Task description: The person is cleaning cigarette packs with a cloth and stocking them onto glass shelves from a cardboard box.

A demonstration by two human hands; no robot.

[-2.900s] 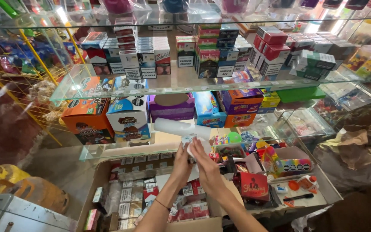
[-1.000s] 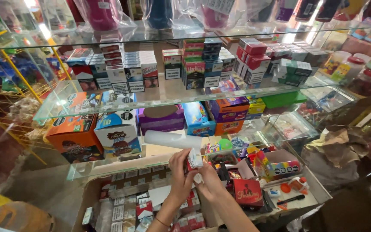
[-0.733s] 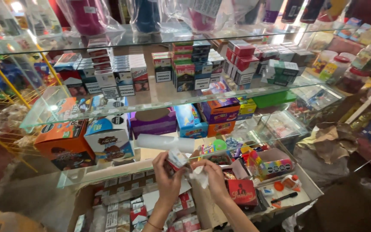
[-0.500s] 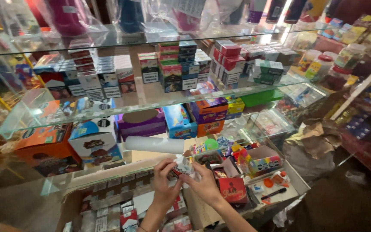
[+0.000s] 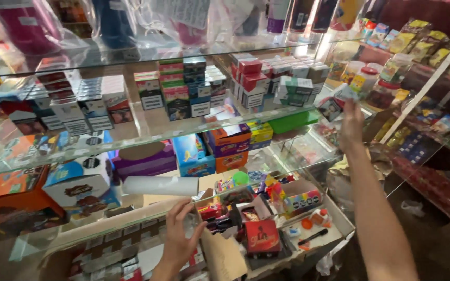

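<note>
- Right hand (image 5: 351, 120) raised to the right end of the middle glass shelf (image 5: 147, 136), arm stretched up from the lower right.
- Right fingers (image 5: 346, 106) pinched shut on a small pale packet (image 5: 346, 92); the packet sticks up above the fingertips, just off the shelf's right edge, near the green-and-white boxes (image 5: 299, 89).
- Left hand (image 5: 179, 240) low, at the front edge of the lower shelf (image 5: 105, 221), well apart from the right hand.
- Left fingers (image 5: 183, 211) spread open, holding nothing; fingertips touch or nearly touch the shelf edge, cannot tell which.
- Open cardboard box (image 5: 339, 218) just right of the left hand, filled with small coloured items; a red packet (image 5: 262, 237) lies at its front.
- White roll (image 5: 160, 185) lies flat behind the left hand, just above the fingertips in view, not touched.
- Middle shelf carries stacked small boxes: red-and-white stack (image 5: 251, 83) left of the green-and-white ones, green-topped stack (image 5: 173, 86) in the middle.
- Below it: purple box (image 5: 144, 162), blue box (image 5: 189, 153), orange carton (image 5: 14, 195) at the far left.
- Wrapped bottles (image 5: 27, 26) on the top shelf, blurred.
- Rack of snack packets (image 5: 417, 41) at the far right behind the raised hand.
</note>
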